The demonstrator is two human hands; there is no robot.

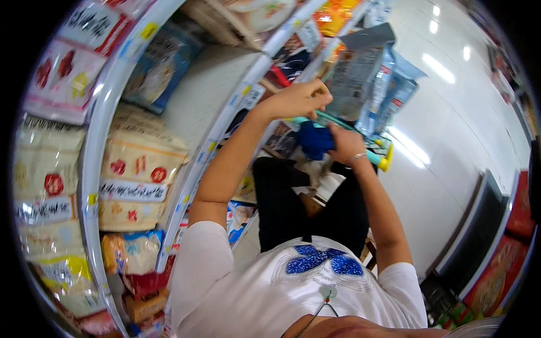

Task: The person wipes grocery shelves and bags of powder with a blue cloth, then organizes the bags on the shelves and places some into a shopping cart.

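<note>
My left hand (pixel 305 100) is at the upper middle with its fingers apart and bent, beside a grey-blue plastic bag (pixel 353 80); I see nothing held in it. My right hand (pixel 347 144), with a bracelet at its wrist, is closed on a bunched dark blue cloth (pixel 315 140). Under and behind this hand runs the turquoise bar of a shopping cart (pixel 374 157) with a yellow end. More light blue bags (pixel 395 101) stand upright next to the first, in or over the cart. The cart's basket is mostly hidden.
Store shelves (pixel 91 169) with price strips run along the left, holding cream-coloured food bags (pixel 135 169), a blue bag (pixel 156 67) and other packs. Glossy tiled floor (pixel 439 177) lies to the right. A dark panel (pixel 473 224) and red boxes (pixel 496 270) stand at the lower right.
</note>
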